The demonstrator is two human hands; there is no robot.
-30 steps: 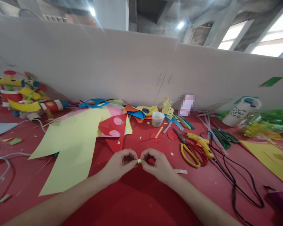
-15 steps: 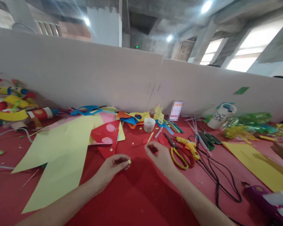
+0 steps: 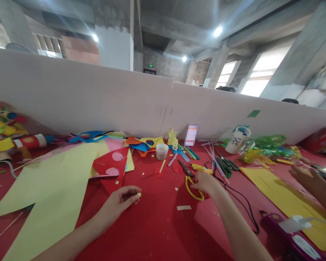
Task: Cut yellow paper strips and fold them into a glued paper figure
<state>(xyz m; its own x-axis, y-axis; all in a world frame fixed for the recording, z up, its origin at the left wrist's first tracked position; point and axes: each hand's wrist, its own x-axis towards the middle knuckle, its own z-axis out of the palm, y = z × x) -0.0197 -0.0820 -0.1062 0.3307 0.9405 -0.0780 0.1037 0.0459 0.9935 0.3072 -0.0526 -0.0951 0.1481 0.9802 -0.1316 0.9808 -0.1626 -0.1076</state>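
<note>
Between the thumb and fingertips of my left hand [image 3: 122, 201] is a small pale yellow paper piece [image 3: 138, 195], held above the red table. Further right, my right hand [image 3: 206, 182] curls its fingers at the yellow handles of the scissors [image 3: 191, 190], whose dark blades point away from me. A yellow hot glue gun [image 3: 201, 168] lies against that hand, partly covered by it. A pale paper strip [image 3: 184, 207] and a small paper square [image 3: 176, 189] lie on the table between my hands.
Large yellow paper sheets [image 3: 57, 181] and a red cutout [image 3: 108, 163] lie left. A white cup [image 3: 162, 151] stands behind. At right are green-handled scissors [image 3: 225, 165], a purple power strip [image 3: 285, 232] with a black cable, and another person's hand [image 3: 309, 181].
My right hand has moved right, from the open table to the scissors and glue gun. The strip and square below it now show. My left hand still pinches its piece. Another person's hand has appeared at right.
</note>
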